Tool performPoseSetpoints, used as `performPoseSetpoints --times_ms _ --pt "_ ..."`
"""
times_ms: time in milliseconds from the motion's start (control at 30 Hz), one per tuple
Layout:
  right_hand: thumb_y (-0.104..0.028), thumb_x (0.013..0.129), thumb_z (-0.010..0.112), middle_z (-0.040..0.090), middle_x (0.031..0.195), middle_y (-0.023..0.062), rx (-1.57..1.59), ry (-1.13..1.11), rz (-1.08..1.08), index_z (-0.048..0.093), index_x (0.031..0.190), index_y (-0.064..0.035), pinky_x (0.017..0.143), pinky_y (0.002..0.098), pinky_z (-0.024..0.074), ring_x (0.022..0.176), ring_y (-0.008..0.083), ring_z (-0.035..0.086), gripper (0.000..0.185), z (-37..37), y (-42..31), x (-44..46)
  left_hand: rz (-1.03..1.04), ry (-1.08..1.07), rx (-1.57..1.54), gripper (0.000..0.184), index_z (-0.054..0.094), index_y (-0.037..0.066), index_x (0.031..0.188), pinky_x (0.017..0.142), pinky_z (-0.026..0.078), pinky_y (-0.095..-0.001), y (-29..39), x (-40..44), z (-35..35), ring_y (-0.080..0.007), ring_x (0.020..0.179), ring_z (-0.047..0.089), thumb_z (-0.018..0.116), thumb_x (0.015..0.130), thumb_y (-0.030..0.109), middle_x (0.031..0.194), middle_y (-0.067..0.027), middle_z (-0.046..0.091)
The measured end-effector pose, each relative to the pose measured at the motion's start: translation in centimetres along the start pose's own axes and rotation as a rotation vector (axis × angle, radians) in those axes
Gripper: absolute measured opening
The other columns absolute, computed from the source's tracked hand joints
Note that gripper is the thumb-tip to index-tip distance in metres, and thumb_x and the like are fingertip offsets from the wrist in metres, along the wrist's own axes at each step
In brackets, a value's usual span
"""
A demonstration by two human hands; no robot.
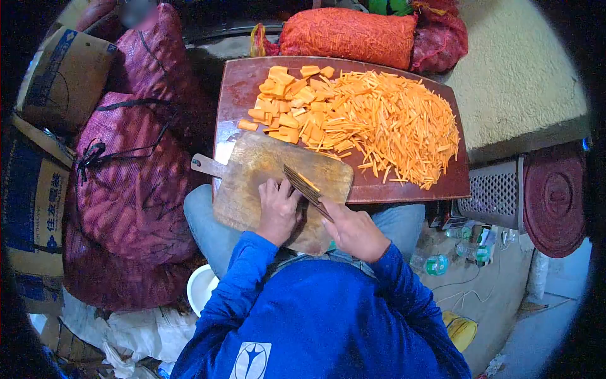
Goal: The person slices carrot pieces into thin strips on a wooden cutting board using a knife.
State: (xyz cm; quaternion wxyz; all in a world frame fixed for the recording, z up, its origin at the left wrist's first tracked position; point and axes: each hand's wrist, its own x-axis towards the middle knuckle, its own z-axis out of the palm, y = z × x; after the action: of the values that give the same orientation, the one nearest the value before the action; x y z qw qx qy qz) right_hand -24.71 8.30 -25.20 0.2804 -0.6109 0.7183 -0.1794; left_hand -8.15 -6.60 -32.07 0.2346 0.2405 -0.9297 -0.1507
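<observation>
A worn wooden cutting board point(246, 170) lies across the near edge of the dark red table point(237, 82). My right hand point(355, 232) is closed round the handle of a knife point(302, 184), whose blade points up and left over the board. Beside the blade, my left hand point(279, 207) rests on the board with curled fingers; whatever they hold is hidden. A thin orange strip point(308, 182) lies along the blade. Beyond the board are chunky orange pieces point(287, 104) on the left and a large heap of thin orange strips point(404, 126) on the right.
Large red mesh sacks point(126, 183) and cardboard boxes point(66, 76) stand on the left. An orange-filled mesh sack point(347, 38) lies behind the table. To the right are a grey basket point(495, 192), a maroon lid point(554, 199) and plastic bottles point(435, 264). A white basin point(201, 287) sits lower left.
</observation>
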Motion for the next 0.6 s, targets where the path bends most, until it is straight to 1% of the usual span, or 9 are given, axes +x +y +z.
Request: performPoseSetpoints --times_ms 133,200,233,300,333,433,500,600 --pt "-0.026 0.105 0.058 0.070 0.113 0.0301 0.004 -0.004 -0.014 0.041 0.148 -0.0024 0.077 0.0595 0.0587 0.093 0.0513 0.071 0.052 -0.6 -0.6 -0.1 0.005 0.003 -0.032 0.032 0.075 0.008 0.108 0.089 0.042 -0.0503 0.3 0.1 0.0 -0.0355 0.105 0.054 0.076 0.076 0.011 0.112 -0.0113 0.061" --pt "-0.026 0.105 0.058 0.070 0.113 0.0311 0.032 -0.059 0.046 0.043 0.147 -0.0014 0.078 0.0593 0.0586 0.094 0.0517 0.070 0.051 -1.6 -1.5 -0.6 0.005 0.015 -0.030 0.032 0.075 0.007 0.109 0.089 0.043 -0.0505 0.2 0.3 -0.1 -0.0355 0.105 0.054 0.076 0.077 0.012 0.112 -0.0111 0.061" --pt "-0.026 0.105 0.058 0.070 0.113 0.0311 0.031 -0.063 0.044 0.043 0.147 -0.0014 0.078 0.0593 0.0586 0.094 0.0517 0.070 0.051 -1.7 -1.5 -0.7 0.013 0.026 -0.034 0.032 0.075 0.007 0.109 0.090 0.043 -0.0509 0.1 0.1 0.1 -0.0354 0.105 0.054 0.076 0.078 0.012 0.112 -0.0109 0.062" --pt "-0.021 0.104 0.061 0.068 0.121 0.0326 0.058 -0.093 0.124 0.048 0.145 -0.0002 0.086 0.0586 0.0568 0.104 0.0524 0.067 0.048 -1.9 -1.5 -0.8 0.017 0.040 -0.042 0.033 0.075 0.008 0.110 0.091 0.043 -0.0513 0.1 0.1 0.4 -0.0353 0.105 0.055 0.075 0.078 0.012 0.112 -0.0106 0.062" --pt "-0.021 0.104 0.061 0.068 0.121 0.0326 0.060 -0.098 0.127 0.048 0.145 -0.0002 0.086 0.0586 0.0568 0.104 0.0524 0.067 0.048 -1.5 -1.5 -0.5 0.011 0.029 -0.036 0.033 0.076 0.007 0.110 0.092 0.043 -0.0516 0.2 0.0 0.3 -0.0353 0.106 0.055 0.075 0.078 0.012 0.113 -0.0103 0.062" --pt "-0.021 0.104 0.061 0.068 0.117 0.0329 0.041 -0.038 0.068 0.049 0.142 0.0001 0.084 0.0586 0.0562 0.103 0.0517 0.067 0.046 -0.3 -0.8 2.2 0.002 0.017 -0.037 0.033 0.076 0.007 0.110 0.092 0.043 -0.0520 0.3 -0.1 0.3 -0.0352 0.107 0.055 0.075 0.077 0.013 0.113 -0.0099 0.063" --pt "-0.021 0.103 0.063 0.068 0.115 0.0332 0.047 0.021 -0.029 0.050 0.142 0.0007 0.083 0.0588 0.0556 0.102 0.0515 0.068 0.046 0.2 -0.8 3.5 -0.002 0.013 -0.037 0.032 0.076 0.007 0.109 0.092 0.043 -0.0520 0.2 -0.2 0.2 -0.0350 0.107 0.055 0.075 0.077 0.012 0.113 -0.0100 0.063" --pt "-0.020 0.102 0.064 0.068 0.115 0.0331 0.040 0.047 -0.030 0.050 0.143 -0.0002 0.084 0.0583 0.0562 0.102 0.0518 0.068 0.047 -0.5 -0.8 2.8 -0.018 0.057 -0.069 0.032 0.076 0.007 0.108 0.093 0.043 -0.0518 0.0 0.4 0.5 -0.0352 0.106 0.056 0.075 0.077 0.012 0.114 -0.0103 0.063"
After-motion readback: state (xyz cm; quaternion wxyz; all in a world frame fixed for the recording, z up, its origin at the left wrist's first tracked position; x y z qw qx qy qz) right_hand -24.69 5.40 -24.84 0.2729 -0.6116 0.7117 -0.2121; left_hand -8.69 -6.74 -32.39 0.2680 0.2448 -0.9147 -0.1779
